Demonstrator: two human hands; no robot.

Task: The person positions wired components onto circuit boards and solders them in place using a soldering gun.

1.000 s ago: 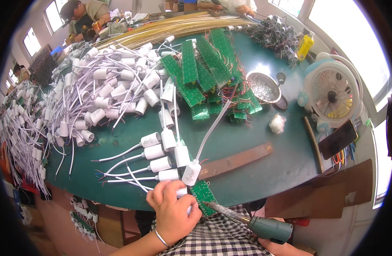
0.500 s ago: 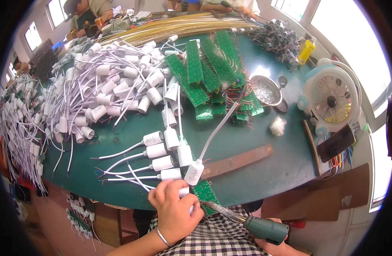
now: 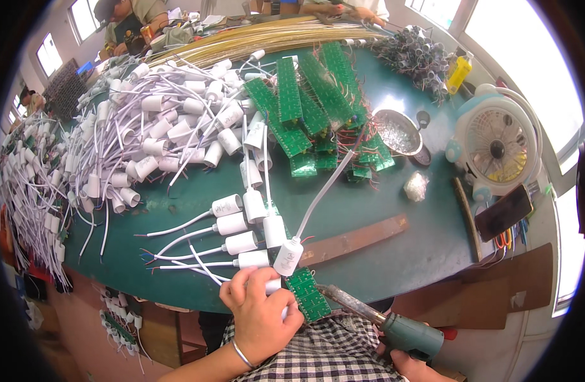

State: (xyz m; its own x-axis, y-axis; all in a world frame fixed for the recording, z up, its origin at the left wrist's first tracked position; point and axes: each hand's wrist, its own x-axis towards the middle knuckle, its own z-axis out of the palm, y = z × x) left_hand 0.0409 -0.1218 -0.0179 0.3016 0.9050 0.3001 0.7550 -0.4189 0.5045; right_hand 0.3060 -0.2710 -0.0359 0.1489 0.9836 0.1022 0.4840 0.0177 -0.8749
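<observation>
My left hand (image 3: 262,312), a bangle at its wrist, is closed round a white cylindrical housing (image 3: 273,286) at the table's near edge. Beside its fingers lies a green circuit board (image 3: 308,294), jutting over that edge. In my right hand (image 3: 410,364) is a soldering iron (image 3: 412,337) with a green grip; its metal tip is by the board's right edge, and whether it touches is unclear. Just beyond the board stands a white housing with a cable (image 3: 288,256). Several more cabled housings (image 3: 241,242) lie in a row to the left.
A big heap of white cabled housings (image 3: 159,137) covers the left side. Green circuit board panels (image 3: 314,108) are stacked at the back middle. A brown strip (image 3: 356,240), metal bowl (image 3: 397,132), small fan (image 3: 496,149) and phone (image 3: 503,212) lie rightward. Two people work across the table.
The soldering iron in my right hand has moved right and its tip has shifted from the board's left part to its right edge. My left hand stays almost still.
</observation>
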